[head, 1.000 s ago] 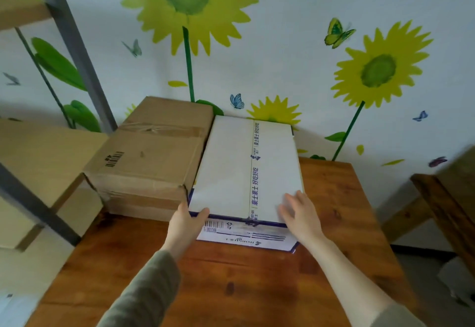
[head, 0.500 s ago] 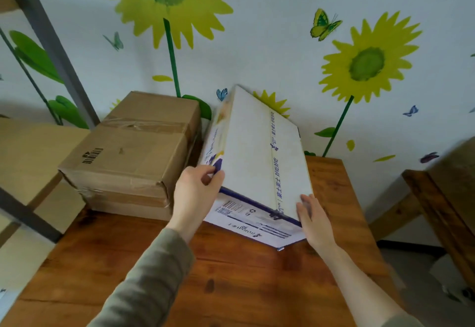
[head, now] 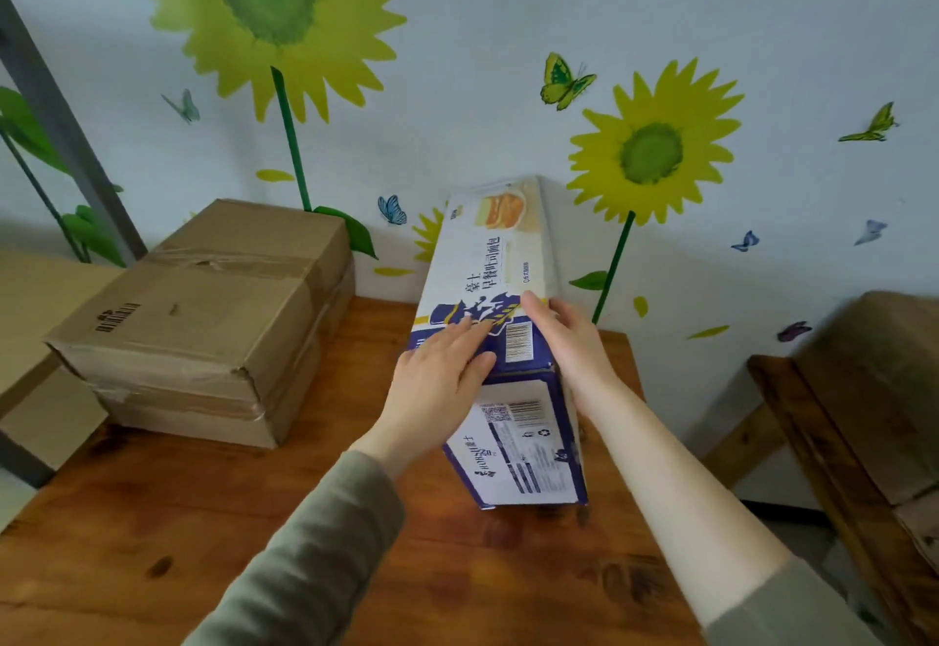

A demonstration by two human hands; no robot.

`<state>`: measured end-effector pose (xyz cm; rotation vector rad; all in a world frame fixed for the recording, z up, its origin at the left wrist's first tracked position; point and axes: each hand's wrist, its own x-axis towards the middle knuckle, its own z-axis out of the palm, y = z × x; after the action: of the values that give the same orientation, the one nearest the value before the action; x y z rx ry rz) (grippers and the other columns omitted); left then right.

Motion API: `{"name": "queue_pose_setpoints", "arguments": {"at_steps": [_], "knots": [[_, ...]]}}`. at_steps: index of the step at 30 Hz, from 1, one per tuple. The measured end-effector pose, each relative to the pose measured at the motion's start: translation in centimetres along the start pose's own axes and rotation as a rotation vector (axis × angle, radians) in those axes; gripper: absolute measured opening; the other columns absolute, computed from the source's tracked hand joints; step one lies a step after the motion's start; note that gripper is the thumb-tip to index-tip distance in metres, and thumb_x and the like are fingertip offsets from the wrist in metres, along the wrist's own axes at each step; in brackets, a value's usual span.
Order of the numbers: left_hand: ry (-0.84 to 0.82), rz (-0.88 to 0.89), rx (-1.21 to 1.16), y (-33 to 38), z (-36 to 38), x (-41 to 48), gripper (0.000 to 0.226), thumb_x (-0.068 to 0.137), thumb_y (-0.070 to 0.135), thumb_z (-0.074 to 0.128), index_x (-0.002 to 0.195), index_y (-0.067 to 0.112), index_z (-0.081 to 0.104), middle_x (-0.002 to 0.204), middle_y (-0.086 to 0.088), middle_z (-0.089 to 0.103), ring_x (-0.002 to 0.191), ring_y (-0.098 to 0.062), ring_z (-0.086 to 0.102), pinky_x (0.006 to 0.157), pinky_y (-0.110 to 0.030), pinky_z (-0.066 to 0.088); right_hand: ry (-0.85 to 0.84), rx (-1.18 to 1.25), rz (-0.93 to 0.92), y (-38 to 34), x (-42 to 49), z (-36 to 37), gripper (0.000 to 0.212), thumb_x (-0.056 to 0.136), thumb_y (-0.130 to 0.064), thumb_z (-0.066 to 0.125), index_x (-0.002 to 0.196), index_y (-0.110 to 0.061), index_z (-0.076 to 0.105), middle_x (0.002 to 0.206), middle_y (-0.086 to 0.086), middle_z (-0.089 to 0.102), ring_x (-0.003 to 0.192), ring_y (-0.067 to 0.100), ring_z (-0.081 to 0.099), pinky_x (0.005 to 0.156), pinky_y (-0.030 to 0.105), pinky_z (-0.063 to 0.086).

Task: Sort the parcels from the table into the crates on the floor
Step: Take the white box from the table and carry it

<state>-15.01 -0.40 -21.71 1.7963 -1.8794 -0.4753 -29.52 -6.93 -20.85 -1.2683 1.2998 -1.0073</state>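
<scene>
Printed parcel (head: 490,259) ran lengthwise away from left grip (head: 438,380), spread flat atop it; right grip (head: 569,346) pressed flat alongside, equally near.

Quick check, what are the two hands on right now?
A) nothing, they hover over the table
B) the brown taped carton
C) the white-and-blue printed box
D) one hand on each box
C: the left hand lies flat on top of the white-and-blue printed box, the right hand against its right edge; the brown carton sits apart, untouched.
</scene>
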Motion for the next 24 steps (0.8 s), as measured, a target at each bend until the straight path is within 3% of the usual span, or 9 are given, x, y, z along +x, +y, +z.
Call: {"name": "queue_pose_setpoints", "arguments": {"at_steps": [3,5,6,8,9,11,16,20,24], "knots": [[0.160,-0.088,-0.074,-0.2,-0.4,0.2,0.066,0.088,0.049,0.054,0.144,0.020,0.034,0.153,-0.004,0.027,0.140,-0.021,0.027,0.110,-0.034,0.025,-0.056,0.115,0.024,-0.4,-0.1,-0.2,0.020,0.089,-0.027,0.063,0.099,-0.010,0.059,0.092,0.009,0.071,0.071,0.015,0.071,0.057,0.027,0.057],[0.170,-0.282,-0.239,-0.4,-0.7,0.2,0.083,0.079,0.052,0.064,0.145,0.016,0.028,0.149,-0.003,0.033,0.135,-0.022,0.034,0.105,-0.034,0.033,-0.064,0.163,0.036,-0.3,-0.1,-0.5,0.014,0.090,-0.022,0.061,0.099,-0.012,0.059,0.088,0.007,0.071,0.066,0.013,0.070,0.051,0.023,0.053],[0.130,-0.386,-0.414,-0.5,-0.8,0.2,0.085,0.077,0.051,0.067,0.144,0.013,0.029,0.141,-0.002,0.042,0.124,-0.021,0.047,0.097,-0.034,0.042,-0.057,0.184,0.047,-0.3,-0.2,-0.6,0.013,0.090,-0.022,0.061,0.099,-0.012,0.059,0.087,0.006,0.071,0.066,0.013,0.070,0.051,0.023,0.053],[0.065,-0.483,-0.804,-1.0,-0.6,0.2,0.068,0.074,0.045,0.071,0.127,0.008,0.048,0.122,-0.002,0.061,0.094,-0.019,0.066,0.081,-0.037,0.056,-0.038,0.207,0.068,-0.2,-0.2,-0.6,0.009,0.091,-0.021,0.060,0.095,-0.013,0.058,0.085,0.005,0.071,0.066,0.012,0.070,0.052,0.023,0.054],[0.065,-0.487,-0.877,-1.3,-0.4,0.1,0.054,0.077,0.040,0.071,0.117,0.008,0.055,0.112,-0.006,0.068,0.085,-0.021,0.069,0.077,-0.039,0.058,-0.030,0.214,0.073,-0.1,-0.2,-0.6,0.009,0.091,-0.020,0.060,0.095,-0.012,0.058,0.085,0.005,0.071,0.066,0.013,0.069,0.054,0.024,0.055],[0.092,-0.468,-0.879,-1.6,-0.4,-0.3,0.036,0.083,0.032,0.068,0.110,0.009,0.059,0.101,-0.007,0.071,0.079,-0.021,0.071,0.070,-0.035,0.058,-0.029,0.245,0.088,0.1,-0.4,-0.6,0.013,0.091,-0.018,0.058,0.100,-0.009,0.057,0.085,0.006,0.070,0.064,0.013,0.069,0.055,0.024,0.054],[0.223,-0.328,-0.833,-1.0,-1.8,-0.7,0.026,0.083,0.025,0.068,0.106,0.014,0.064,0.087,0.006,0.071,0.068,-0.007,0.070,0.055,-0.020,0.054,-0.029,0.451,0.190,1.5,-1.4,-1.1,0.011,0.089,-0.019,0.059,0.096,-0.011,0.060,0.082,0.007,0.073,0.063,0.017,0.070,0.058,0.028,0.055],[0.235,-0.232,-0.662,0.2,-2.5,-0.5,0.019,0.081,0.031,0.070,0.097,0.028,0.062,0.094,0.005,0.071,0.080,-0.017,0.069,0.074,-0.039,0.057,-0.037,0.591,0.241,3.3,-2.2,-1.4,0.022,0.092,-0.024,0.055,0.108,-0.010,0.060,0.099,0.012,0.072,0.080,0.022,0.069,0.072,0.035,0.054],[0.255,-0.189,-0.520,2.0,-1.5,-0.8,0.016,0.084,0.033,0.066,0.098,0.029,0.058,0.095,0.009,0.064,0.086,-0.012,0.062,0.079,-0.032,0.052,-0.039,0.740,0.359,4.9,-2.9,-2.8,0.026,0.091,-0.025,0.055,0.111,-0.009,0.059,0.094,0.012,0.073,0.071,0.022,0.070,0.066,0.033,0.057]]}}
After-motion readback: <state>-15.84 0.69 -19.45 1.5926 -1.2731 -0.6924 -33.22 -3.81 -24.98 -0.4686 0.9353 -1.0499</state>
